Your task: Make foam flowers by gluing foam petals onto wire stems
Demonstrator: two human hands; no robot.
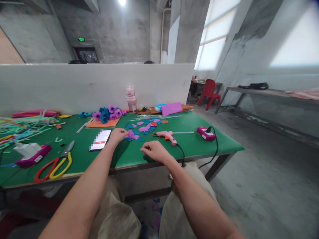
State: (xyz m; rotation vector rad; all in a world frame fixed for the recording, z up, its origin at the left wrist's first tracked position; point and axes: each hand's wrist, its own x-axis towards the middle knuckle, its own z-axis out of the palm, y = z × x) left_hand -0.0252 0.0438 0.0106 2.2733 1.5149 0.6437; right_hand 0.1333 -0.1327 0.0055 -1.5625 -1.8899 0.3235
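My left hand (117, 135) reaches over the table beside the phone (100, 140), its thumb and fingers drawn together. Its fingertips are right by purple paper petals (130, 133); whether one is pinched in them I cannot tell. Nearer the table's front edge, my right hand (155, 150) is closed, with fingers curled and the thumb against them. Anything it might hold is too small or hidden. To its right lies a pink hot glue gun (166, 135) with a clear glue stick (183, 132) behind it. Blue paper petals (141, 139) are scattered in front of the hands.
Scissors (59, 163) with red and yellow handles lie at left, near a purple power strip (35, 156). Purple and blue paper flowers (109, 114) rest at the back, by a pink bottle (131, 100). Another purple socket box (206, 133) trails a cord. A white partition (94, 83) stands behind.
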